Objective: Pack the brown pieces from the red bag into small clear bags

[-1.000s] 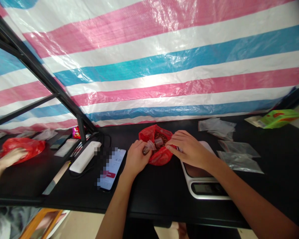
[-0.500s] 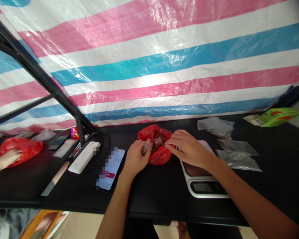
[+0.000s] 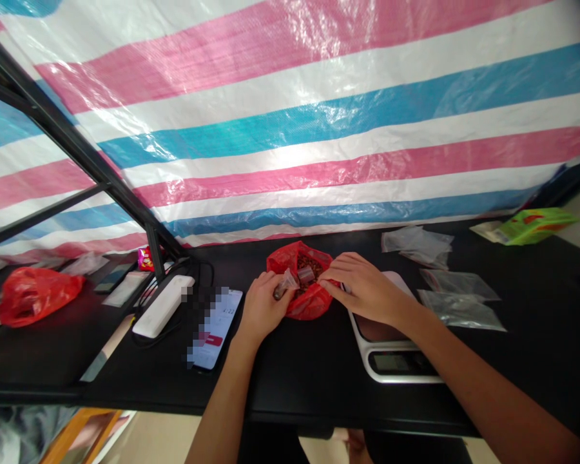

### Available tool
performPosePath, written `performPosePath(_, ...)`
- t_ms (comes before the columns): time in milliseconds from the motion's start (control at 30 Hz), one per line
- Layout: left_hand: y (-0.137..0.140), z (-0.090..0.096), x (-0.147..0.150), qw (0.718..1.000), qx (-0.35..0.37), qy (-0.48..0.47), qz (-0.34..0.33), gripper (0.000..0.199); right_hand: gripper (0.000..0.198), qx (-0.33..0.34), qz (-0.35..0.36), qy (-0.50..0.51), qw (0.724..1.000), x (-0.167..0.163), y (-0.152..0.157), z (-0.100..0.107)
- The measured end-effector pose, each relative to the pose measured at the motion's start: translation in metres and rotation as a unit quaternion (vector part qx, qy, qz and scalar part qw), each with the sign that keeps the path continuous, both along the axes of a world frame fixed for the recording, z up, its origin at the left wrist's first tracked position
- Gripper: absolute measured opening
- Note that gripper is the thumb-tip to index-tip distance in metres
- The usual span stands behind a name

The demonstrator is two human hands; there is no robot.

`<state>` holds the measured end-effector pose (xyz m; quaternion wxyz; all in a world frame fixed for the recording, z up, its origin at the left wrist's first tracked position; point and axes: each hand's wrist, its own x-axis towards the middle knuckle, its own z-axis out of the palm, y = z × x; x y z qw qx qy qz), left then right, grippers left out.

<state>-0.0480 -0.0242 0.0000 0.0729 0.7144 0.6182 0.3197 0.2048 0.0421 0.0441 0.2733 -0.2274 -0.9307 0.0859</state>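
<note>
An open red plastic bag stands on the black table, with many small reddish-brown pieces inside. My left hand is closed on a small clear plastic bag at the red bag's left side; something dark shows in its lower end by my fingers. Over the right rim, my right hand has thumb and fingertips pinched together on the red plastic. A small clear plastic piece lies in the mouth among the brown pieces. Under my right wrist is a white kitchen scale, partly covered by my forearm.
Several clear zip bags lie right of the scale, and a green packet sits farther back. To the left are a phone, a white power strip with cables, and a black metal frame post. Another red bag lies beyond it.
Another person's hand has left the red bag at far left. The clear bag in my left hand has shifted slightly over the red bag's opening. My right hand stays nearly still.
</note>
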Motion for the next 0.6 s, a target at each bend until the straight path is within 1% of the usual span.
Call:
performPosePath(133, -0.003, 0.007, 0.005, 0.999, 0.024, -0.033, -0.02, 0.011, 0.019, -0.009, -0.004, 0.016, 1.0, -0.003, -0.003, 0.0)
performPosePath(267, -0.007, 0.011, 0.009, 0.996, 0.038, -0.059, -0.057, 0.017, 0.037, -0.002, 0.005, 0.04, 0.999, -0.006, -0.009, -0.003)
performPosePath(333, -0.009, 0.011, 0.01, 0.994, 0.038, -0.067, -0.084, 0.022, 0.04, 0.003, 0.013, 0.047, 0.999, -0.008, -0.013, -0.004)
performPosePath(467, -0.01, 0.01, 0.013, 0.99, 0.027, -0.066, -0.124, 0.04, 0.032, -0.029, 0.028, 0.095, 0.995, -0.013, -0.022, -0.005)
performPosePath(600, -0.011, 0.009, 0.016, 0.986, 0.017, -0.077, -0.147, 0.061, 0.016, -0.07, 0.05, 0.138, 0.987, -0.019, -0.029, -0.002)
